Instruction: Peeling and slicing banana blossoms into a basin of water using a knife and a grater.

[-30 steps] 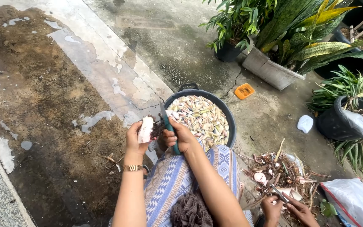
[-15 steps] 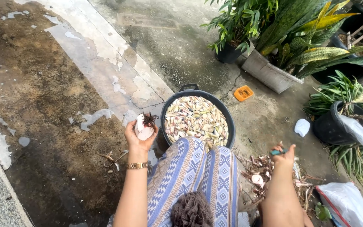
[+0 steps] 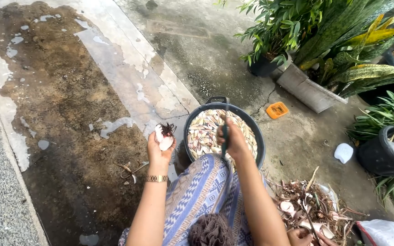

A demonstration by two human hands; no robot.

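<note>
The left hand [image 3: 159, 150] grips a white peeled bulb [image 3: 165, 137] with dark roots, beside the basin [image 3: 261, 141]. The right hand [image 3: 233, 139], closed around a green-handled knife [image 3: 225, 136], hovers over the basin's peeled pieces. Scraps [image 3: 306, 207] lie right.

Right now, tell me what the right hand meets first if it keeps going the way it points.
Probably the black basin: the right hand, gripping a thin tool, points forward over its pale peeled pieces. Height above them is unclear.

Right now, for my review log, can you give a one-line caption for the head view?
Left hand holds a pale peeled bulb; right hand grips a knife over a dark basin.
</note>
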